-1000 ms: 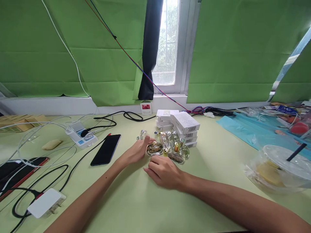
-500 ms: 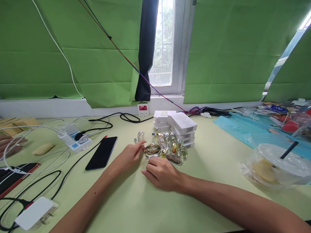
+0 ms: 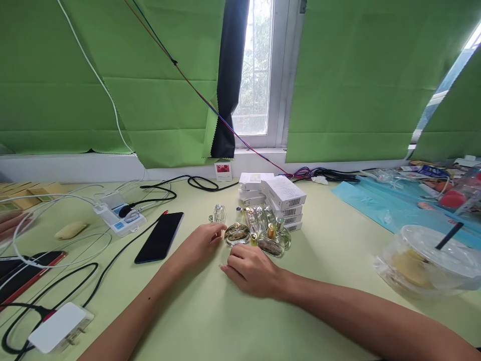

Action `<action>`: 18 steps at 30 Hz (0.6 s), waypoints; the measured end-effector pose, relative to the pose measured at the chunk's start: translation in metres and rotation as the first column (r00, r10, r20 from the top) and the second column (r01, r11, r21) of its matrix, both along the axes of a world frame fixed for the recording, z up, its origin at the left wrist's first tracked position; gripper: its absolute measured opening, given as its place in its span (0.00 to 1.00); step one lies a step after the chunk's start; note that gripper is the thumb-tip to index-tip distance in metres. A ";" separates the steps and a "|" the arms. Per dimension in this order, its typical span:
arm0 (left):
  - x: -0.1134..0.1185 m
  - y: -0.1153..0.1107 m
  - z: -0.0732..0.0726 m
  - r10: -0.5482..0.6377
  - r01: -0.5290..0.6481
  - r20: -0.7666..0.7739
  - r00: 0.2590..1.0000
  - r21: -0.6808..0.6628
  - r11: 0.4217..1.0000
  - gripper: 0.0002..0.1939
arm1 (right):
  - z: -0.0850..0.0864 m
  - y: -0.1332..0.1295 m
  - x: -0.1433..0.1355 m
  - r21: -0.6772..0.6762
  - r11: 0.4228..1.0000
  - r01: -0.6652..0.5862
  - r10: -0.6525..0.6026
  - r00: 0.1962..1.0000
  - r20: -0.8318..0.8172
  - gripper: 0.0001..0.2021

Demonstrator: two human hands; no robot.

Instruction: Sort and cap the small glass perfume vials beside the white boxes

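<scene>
Several small glass bottles with gold and silver caps form a cluster (image 3: 271,244) at the middle of the table. My left hand (image 3: 206,239) rests at the left of the cluster, its fingertips beside a round bottle (image 3: 236,234); what it holds, if anything, is hidden. Just behind those fingers stands a clear glass bottle (image 3: 220,214). My right hand (image 3: 250,268) lies in front of the cluster with its fingers curled under, and whether something is inside cannot be seen. White boxes (image 3: 284,192) are stacked behind the bottles.
Left of my hands lie a black phone (image 3: 160,237), a power strip (image 3: 119,216), cables and a white charger (image 3: 60,327). Another person's hand (image 3: 11,225) shows at the far left. A lidded plastic bowl (image 3: 424,265) and blue sheet (image 3: 379,200) are on the right.
The whole view has shifted slightly. My left fingers have drawn a little lower and closer together, away from the clear bottle. My right hand has stayed nearly still.
</scene>
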State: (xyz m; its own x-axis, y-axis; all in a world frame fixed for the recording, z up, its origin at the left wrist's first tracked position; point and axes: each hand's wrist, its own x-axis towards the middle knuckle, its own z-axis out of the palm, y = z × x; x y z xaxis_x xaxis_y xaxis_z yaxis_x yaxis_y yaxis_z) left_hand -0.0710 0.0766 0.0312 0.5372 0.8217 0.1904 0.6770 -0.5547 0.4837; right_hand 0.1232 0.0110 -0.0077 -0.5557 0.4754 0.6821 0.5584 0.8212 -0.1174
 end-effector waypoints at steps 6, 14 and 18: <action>-0.004 0.006 -0.009 -0.021 0.027 -0.062 0.998 0.102 0.994 0.13 | -0.001 0.001 0.000 -0.002 1.000 -0.006 0.006 1.000 -0.003 0.22; -0.008 0.006 -0.008 -0.008 0.027 -0.097 0.995 0.197 0.980 0.13 | 0.000 0.000 0.000 -0.003 1.000 -0.008 0.008 1.000 -0.015 0.22; -0.007 0.006 -0.004 -0.012 0.026 -0.055 0.998 0.262 0.965 0.13 | 0.001 0.000 0.000 0.002 1.000 -0.005 0.005 0.999 -0.050 0.21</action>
State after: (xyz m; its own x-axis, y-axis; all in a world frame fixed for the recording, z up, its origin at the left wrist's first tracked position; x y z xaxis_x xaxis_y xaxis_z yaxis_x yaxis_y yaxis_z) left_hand -0.0781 0.0822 0.0273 0.5673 0.7360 0.3695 0.6855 -0.6707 0.2834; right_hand 0.1233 0.0112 -0.0065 -0.5233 0.4713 0.7100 0.5476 0.8243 -0.1436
